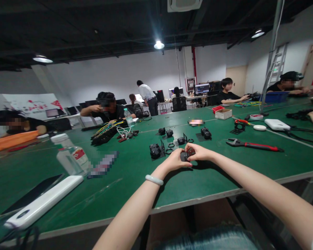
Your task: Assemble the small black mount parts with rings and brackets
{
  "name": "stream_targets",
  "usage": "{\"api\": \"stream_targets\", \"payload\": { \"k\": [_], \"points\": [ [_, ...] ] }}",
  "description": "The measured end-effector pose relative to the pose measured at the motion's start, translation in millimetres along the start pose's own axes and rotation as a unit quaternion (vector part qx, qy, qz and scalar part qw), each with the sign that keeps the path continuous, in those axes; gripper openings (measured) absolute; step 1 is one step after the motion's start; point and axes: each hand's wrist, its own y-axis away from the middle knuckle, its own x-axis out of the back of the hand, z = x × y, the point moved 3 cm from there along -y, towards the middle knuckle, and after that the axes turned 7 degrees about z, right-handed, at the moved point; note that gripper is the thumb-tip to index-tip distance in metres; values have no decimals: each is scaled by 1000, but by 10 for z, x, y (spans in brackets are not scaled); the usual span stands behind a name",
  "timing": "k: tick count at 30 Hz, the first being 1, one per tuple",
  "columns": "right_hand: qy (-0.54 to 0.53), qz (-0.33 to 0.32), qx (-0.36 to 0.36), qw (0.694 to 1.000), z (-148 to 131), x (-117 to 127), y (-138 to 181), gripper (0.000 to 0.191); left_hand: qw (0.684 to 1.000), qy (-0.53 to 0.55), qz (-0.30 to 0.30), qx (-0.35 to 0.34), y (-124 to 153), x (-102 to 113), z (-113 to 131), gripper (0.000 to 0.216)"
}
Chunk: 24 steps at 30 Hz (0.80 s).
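Close to the front edge of the green table, my left hand (175, 160) grips a small black part (184, 156) between thumb and fingers. My right hand (197, 152) meets it from the other side, its fingertips curled onto the same piece. What kind of part it is, I cannot make out. Just beyond my hands lie black camera-like housings (154, 150), a second one (206, 133) farther right, and a smaller one (181, 140) between them. Thin black rings (169, 151) rest beside them.
An adjustable wrench (255, 145) lies to the right, near a white power bank (277, 124). Leftward are a clear plastic jar (71, 156), a phone (104, 165) and a long white device (45, 201). A white box (223, 113) stands farther back. Several people work around the table.
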Motion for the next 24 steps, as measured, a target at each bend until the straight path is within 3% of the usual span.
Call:
{"api": "stream_targets", "payload": {
  "k": [18, 24],
  "points": [
    [-35, -37, -10, 999, 56, 10, -5, 37, 999, 16, -45, -8, 12, 82, -14, 66],
    [-48, -45, -15, 998, 34, 19, 22, 37, 999, -13, -41, -23, 36, 178, 27, 47]
  ]
}}
